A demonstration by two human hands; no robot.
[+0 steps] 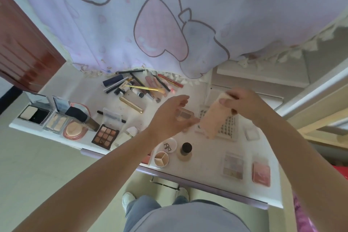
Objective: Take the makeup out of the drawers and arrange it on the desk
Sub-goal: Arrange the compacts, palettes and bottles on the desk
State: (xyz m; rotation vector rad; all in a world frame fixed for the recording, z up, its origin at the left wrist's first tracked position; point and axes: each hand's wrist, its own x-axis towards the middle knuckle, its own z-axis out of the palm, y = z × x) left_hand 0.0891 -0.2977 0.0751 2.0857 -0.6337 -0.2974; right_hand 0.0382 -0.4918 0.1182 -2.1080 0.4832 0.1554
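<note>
My right hand (243, 104) grips the top of a peach-coloured rectangular case (214, 118) and holds it tilted above a white tray of false lashes (228, 128). My left hand (169, 117) holds a small clear-lidded brown compact (183, 115) just left of that case. On the white desk (203, 167) lie makeup pieces: a nine-pan brown palette (105, 134), a round three-part concealer pot (161, 159), a dark-capped bottle (185, 150), a pastel palette (232, 165) and a pink blush compact (261, 174).
A heap of pencils, tubes and a yellow brush (143, 85) lies at the desk's back, below a hanging printed curtain (169, 24). Open powder compacts (37, 112) stand at the left end. A drawer handle (163, 182) shows under the front edge.
</note>
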